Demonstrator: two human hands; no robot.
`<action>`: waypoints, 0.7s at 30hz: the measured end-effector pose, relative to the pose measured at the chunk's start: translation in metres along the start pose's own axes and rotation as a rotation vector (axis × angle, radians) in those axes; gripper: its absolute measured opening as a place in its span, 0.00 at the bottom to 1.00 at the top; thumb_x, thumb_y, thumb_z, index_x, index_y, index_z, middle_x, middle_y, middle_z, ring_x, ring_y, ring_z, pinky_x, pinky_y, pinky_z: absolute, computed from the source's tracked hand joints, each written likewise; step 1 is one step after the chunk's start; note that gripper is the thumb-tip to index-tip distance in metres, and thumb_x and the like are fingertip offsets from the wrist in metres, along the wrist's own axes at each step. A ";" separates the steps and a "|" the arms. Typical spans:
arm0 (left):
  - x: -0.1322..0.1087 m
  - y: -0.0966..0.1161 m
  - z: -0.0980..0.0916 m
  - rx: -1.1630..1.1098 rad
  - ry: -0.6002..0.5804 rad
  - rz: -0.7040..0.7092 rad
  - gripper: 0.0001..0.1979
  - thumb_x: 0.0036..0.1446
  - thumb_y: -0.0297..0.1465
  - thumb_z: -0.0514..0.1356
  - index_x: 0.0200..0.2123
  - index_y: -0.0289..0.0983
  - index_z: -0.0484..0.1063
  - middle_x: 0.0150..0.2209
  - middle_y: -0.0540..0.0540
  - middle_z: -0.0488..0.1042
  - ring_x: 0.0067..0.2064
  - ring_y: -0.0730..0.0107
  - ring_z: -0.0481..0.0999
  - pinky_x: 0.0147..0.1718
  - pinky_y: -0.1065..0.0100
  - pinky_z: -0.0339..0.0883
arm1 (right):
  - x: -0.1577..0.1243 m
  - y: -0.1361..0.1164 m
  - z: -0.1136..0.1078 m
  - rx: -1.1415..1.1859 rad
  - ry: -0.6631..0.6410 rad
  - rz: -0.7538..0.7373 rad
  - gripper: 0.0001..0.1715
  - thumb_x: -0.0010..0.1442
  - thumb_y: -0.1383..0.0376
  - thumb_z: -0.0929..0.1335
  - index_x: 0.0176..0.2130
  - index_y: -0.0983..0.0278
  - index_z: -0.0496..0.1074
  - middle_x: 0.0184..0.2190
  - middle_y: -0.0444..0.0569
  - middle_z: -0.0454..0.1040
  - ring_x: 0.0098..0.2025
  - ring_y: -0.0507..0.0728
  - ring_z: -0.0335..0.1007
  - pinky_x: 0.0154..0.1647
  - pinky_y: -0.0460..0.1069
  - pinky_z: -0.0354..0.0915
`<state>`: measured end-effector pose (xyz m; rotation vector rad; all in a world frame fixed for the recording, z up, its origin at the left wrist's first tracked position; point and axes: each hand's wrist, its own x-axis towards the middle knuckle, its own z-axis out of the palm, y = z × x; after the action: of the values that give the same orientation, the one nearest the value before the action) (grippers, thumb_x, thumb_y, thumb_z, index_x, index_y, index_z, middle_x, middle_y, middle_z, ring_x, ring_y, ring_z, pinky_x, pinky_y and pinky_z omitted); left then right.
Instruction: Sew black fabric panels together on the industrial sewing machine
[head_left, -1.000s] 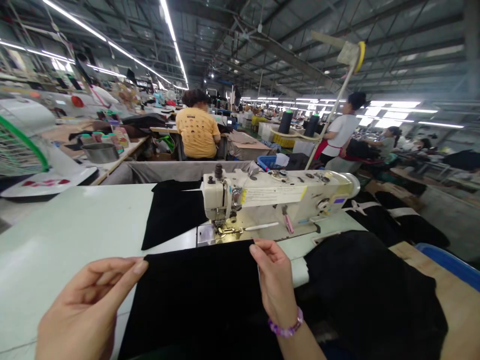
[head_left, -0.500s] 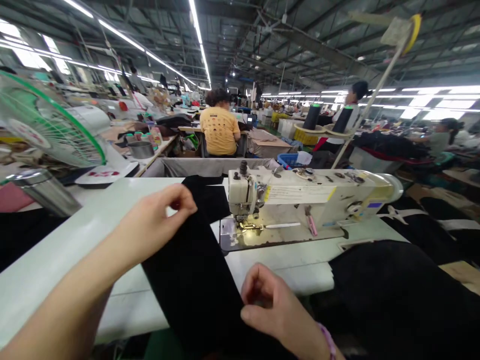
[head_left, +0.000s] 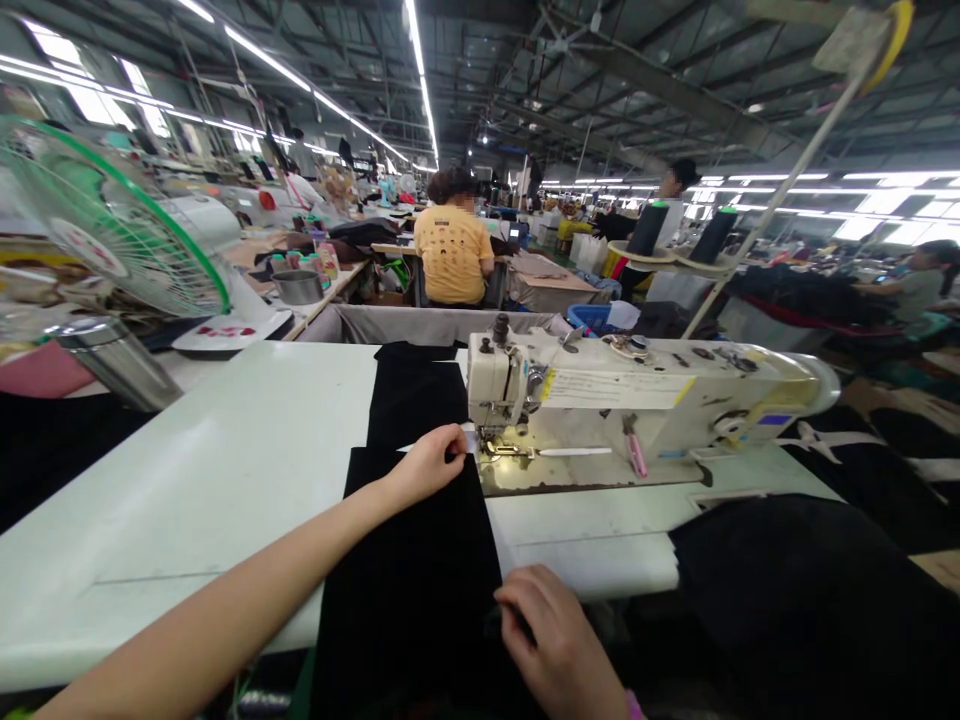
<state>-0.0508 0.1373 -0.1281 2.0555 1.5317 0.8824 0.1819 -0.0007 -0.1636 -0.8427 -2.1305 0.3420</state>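
A long black fabric piece (head_left: 412,560) runs from beside the sewing machine (head_left: 600,390) down over the table's front edge. My left hand (head_left: 431,462) pinches its far right corner, close to the machine's needle area. Lower down, my right hand (head_left: 551,635) has its fingers curled closed on the right edge of the same cloth. Beyond my left hand lies a second black fabric piece (head_left: 416,400), flat on the table left of the machine head. The needle and presser foot are small and partly obscured.
A steel flask (head_left: 120,365) and a green-rimmed fan (head_left: 127,230) stand at the left. More black cloth (head_left: 810,600) hangs at the right front. Dark thread cones (head_left: 649,230) sit behind the machine. A person in a yellow shirt (head_left: 452,255) sits ahead, facing away.
My left hand has carried the cloth's far end right and forward, up to the machine. The cloth now lies straighter on the table. My right hand has moved slightly down and right.
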 end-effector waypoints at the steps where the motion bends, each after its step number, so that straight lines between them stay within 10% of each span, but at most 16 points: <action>1: 0.003 0.000 0.001 -0.010 -0.003 -0.011 0.06 0.48 0.24 0.57 0.25 0.40 0.63 0.27 0.51 0.68 0.31 0.69 0.69 0.35 0.68 0.64 | 0.002 -0.001 0.000 -0.021 0.009 -0.012 0.16 0.59 0.79 0.60 0.40 0.62 0.67 0.33 0.48 0.73 0.34 0.57 0.71 0.34 0.51 0.69; 13: 0.045 0.006 0.012 0.140 0.023 -0.190 0.07 0.49 0.23 0.61 0.32 0.38 0.66 0.26 0.51 0.70 0.29 0.68 0.72 0.28 0.69 0.61 | 0.012 0.007 0.010 -0.070 0.099 -0.045 0.17 0.55 0.80 0.61 0.39 0.62 0.68 0.36 0.50 0.74 0.39 0.59 0.72 0.41 0.55 0.70; 18: -0.003 0.038 0.002 0.278 0.087 -0.120 0.09 0.53 0.26 0.63 0.38 0.37 0.68 0.42 0.40 0.73 0.48 0.52 0.72 0.44 0.59 0.65 | 0.013 0.007 0.001 -0.044 0.036 -0.114 0.20 0.55 0.80 0.61 0.43 0.63 0.70 0.38 0.53 0.76 0.42 0.60 0.73 0.44 0.56 0.71; 21: -0.051 0.056 0.004 0.216 -0.146 0.108 0.02 0.58 0.26 0.59 0.34 0.39 0.69 0.38 0.44 0.74 0.43 0.58 0.72 0.43 0.62 0.65 | 0.016 0.008 -0.002 -0.009 0.020 -0.135 0.21 0.53 0.80 0.61 0.44 0.64 0.71 0.38 0.53 0.77 0.42 0.60 0.73 0.45 0.56 0.72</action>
<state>-0.0189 0.0716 -0.1056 2.3181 1.5048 0.6107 0.1801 0.0160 -0.1569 -0.7005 -2.1591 0.2531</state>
